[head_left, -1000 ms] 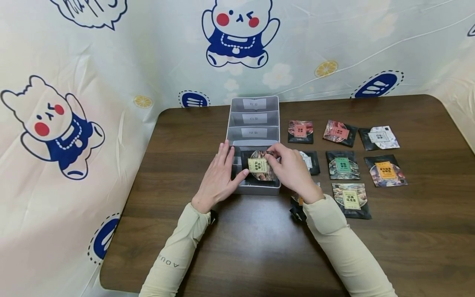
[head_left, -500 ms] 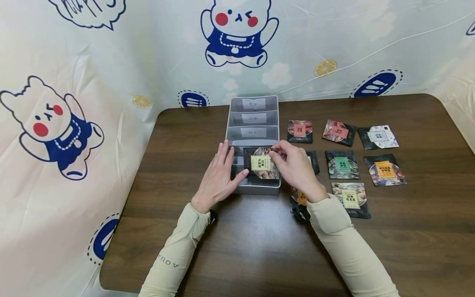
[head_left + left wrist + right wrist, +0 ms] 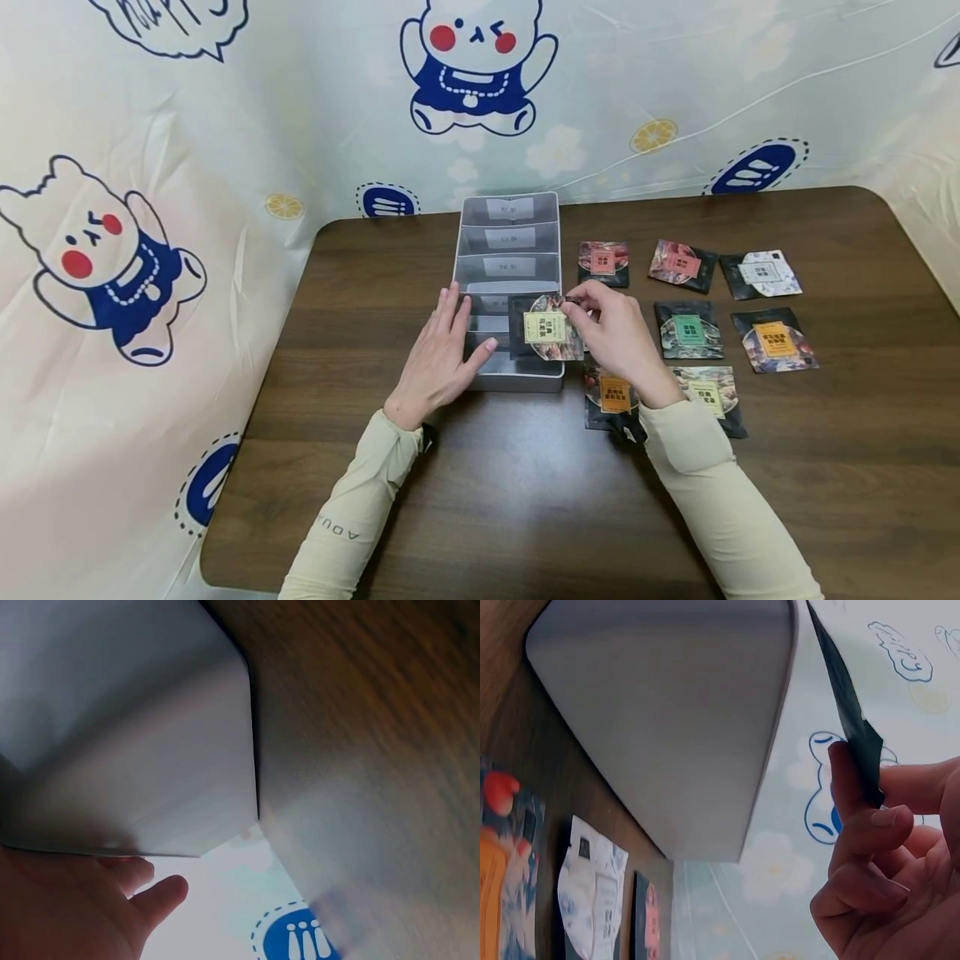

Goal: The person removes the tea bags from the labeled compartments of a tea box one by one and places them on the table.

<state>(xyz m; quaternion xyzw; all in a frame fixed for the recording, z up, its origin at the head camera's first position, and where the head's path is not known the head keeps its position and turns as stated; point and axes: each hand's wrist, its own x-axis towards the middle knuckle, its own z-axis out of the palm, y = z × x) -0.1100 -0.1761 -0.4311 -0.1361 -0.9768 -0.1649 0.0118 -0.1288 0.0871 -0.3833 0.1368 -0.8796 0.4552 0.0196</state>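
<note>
A dark tea sachet (image 3: 545,327) with a pale yellow label is pinched at its right edge between the thumb and fingers of my right hand (image 3: 617,333). It hangs over the front compartments of a grey divided box (image 3: 517,382), partly past the box's right rim. From the right wrist view the sachet (image 3: 851,712) appears edge-on, above the box wall (image 3: 660,727). My left hand (image 3: 438,358) rests along the box's left side with fingers straight and thumb over the rim. In the left wrist view, part of that hand (image 3: 82,907) lies against the box (image 3: 150,765).
Several tea sachets lie on the brown table (image 3: 495,500) right of the box, among them a green-labelled one (image 3: 689,330), an orange-labelled one (image 3: 776,340) and a red-labelled one (image 3: 603,263). White paper labels (image 3: 510,237) mark the rear compartments. A printed curtain (image 3: 322,100) hangs behind.
My right hand has lifted the yellow-labelled sachet from the front compartment and drawn it rightward to the box's right rim. The left hand has kept its place.
</note>
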